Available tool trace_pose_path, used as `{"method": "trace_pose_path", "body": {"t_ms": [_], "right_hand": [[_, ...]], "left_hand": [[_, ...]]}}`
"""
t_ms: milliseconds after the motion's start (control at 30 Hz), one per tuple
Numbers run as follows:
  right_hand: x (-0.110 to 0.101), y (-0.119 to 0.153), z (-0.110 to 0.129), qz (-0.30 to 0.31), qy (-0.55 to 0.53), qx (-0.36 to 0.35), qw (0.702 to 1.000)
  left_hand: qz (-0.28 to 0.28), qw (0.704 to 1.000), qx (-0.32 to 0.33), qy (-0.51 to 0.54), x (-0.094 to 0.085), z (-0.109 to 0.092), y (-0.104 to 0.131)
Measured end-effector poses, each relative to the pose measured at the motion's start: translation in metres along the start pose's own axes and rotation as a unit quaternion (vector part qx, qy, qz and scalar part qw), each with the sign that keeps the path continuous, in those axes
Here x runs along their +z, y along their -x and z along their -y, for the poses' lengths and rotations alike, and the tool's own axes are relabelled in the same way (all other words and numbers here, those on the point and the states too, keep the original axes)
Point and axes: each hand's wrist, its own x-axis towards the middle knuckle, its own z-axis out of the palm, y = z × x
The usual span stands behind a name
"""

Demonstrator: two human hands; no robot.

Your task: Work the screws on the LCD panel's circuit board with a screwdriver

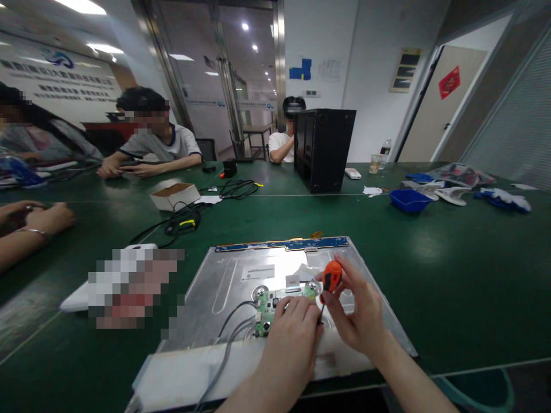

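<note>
My right hand grips an orange-and-black screwdriver by its handle, with the thin shaft pointing down. Its tip reaches the right edge of a green circuit board. Over that board lies my left hand, fingers bent and close together beside the screwdriver shaft; what the fingertips hold is hidden. The board sits on the silver metal back of a display panel. A blue circuit strip runs along the panel's far edge. Grey and black cables lead from the board toward me.
On the green table stand a black computer case, a blue tray, gloves and an open white box. Black cables lie behind a partly blurred white object. Several people sit around the table; another person's hands are at left.
</note>
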Motion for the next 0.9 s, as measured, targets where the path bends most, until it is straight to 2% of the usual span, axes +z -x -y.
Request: {"method": "trace_pose_path", "body": {"t_ms": [300,500,900], "right_hand": [[0.002,0.0026,0.001,-0.008,0.005,-0.02,1.0],[0.0033,0.0089,-0.0012,-0.015,0.014,0.002,1.0],[0.0018,0.0061,-0.0009,-0.01,0.028,-0.007,1.0]], "left_hand": [[0.0,1.0,0.01,-0.021,0.0016,0.0016,-0.0017],[-0.014,1.0,0.008,-0.026,0.0017,0.0005,-0.0007],[0.006,1.0,0.007,-0.021,0.0017,0.0006,-0.0017]]}}
